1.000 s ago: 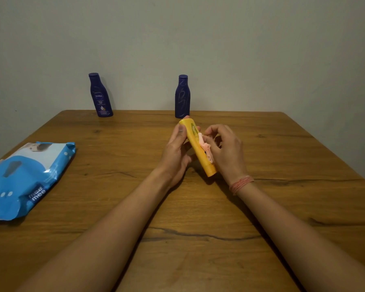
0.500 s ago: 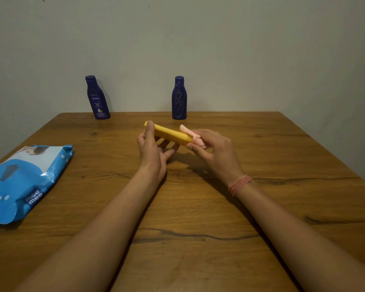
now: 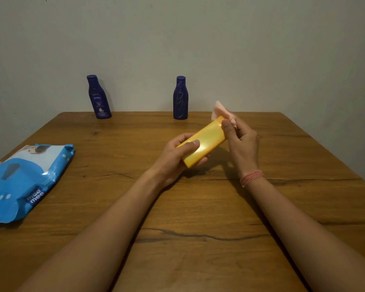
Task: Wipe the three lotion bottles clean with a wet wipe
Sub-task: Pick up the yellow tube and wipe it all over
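Observation:
A yellow lotion bottle (image 3: 207, 140) is held tilted above the middle of the wooden table (image 3: 198, 207). My left hand (image 3: 175, 159) grips its near end, thumb on top. My right hand (image 3: 240, 142) pinches a pale pink wet wipe (image 3: 220, 111) against the bottle's far upper end, thumb on the yellow side. Two dark blue lotion bottles stand upright at the table's far edge by the wall: the left blue bottle (image 3: 98, 98) has a white label, and the middle blue bottle (image 3: 180, 99) stands just behind the hands.
A blue pack of wet wipes (image 3: 25, 182) lies flat near the table's left edge. A plain wall runs right behind the far edge. A pink band circles my right wrist (image 3: 251, 178).
The yellow bottle has been turned over between my hands, its broad side now facing up. My right hand with the wipe has moved up and right to the bottle's far end.

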Available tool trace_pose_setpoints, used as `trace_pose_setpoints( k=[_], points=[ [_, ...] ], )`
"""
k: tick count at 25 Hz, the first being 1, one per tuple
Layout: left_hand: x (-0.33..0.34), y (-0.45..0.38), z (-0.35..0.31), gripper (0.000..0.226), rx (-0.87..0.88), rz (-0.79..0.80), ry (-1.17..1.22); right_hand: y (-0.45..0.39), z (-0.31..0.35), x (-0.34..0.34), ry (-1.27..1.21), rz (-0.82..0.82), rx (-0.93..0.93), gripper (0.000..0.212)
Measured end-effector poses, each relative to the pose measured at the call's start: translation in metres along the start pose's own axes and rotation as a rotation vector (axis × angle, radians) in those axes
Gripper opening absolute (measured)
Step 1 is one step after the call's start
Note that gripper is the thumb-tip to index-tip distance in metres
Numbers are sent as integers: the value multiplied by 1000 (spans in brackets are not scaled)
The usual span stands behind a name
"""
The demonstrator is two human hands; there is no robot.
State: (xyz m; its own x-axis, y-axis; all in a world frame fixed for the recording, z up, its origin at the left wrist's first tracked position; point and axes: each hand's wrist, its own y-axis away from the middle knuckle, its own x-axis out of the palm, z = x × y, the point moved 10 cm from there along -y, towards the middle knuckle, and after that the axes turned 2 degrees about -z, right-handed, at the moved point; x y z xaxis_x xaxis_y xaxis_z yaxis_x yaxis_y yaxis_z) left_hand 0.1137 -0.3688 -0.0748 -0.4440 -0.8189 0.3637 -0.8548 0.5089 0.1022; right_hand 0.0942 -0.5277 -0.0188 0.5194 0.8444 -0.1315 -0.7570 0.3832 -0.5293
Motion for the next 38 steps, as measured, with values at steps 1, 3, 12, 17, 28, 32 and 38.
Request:
trace_pose_setpoints(
  k=[1, 3, 12, 17, 28, 32, 38],
  points=[
    [-2, 0, -1, 41, -2, -9, 69, 0, 3, 4, 20, 35, -22, 45],
    [-4, 0, 0, 40, -8, -14, 160, -1, 7, 5, 39, 73, -50, 53],
    [-1, 7, -10, 40, -20, 6, 125, -3, 5, 10, -19, 260, -29, 65],
    [-8, 5, -11, 40, 5, -6, 52, -3, 7, 3, 125, 166, -100, 56],
    [-8, 3, -8, 47, -33, 51, 21, -3, 12, 0, 148, 131, -121, 49],
    [-7, 2, -23, 51, 179, -23, -435, 2, 23, -1, 181, 56, -250, 41],
    [10, 14, -47, 46, 653, -201, -889, 37, 75, 31, 284, 142, -717, 42]
  ],
)
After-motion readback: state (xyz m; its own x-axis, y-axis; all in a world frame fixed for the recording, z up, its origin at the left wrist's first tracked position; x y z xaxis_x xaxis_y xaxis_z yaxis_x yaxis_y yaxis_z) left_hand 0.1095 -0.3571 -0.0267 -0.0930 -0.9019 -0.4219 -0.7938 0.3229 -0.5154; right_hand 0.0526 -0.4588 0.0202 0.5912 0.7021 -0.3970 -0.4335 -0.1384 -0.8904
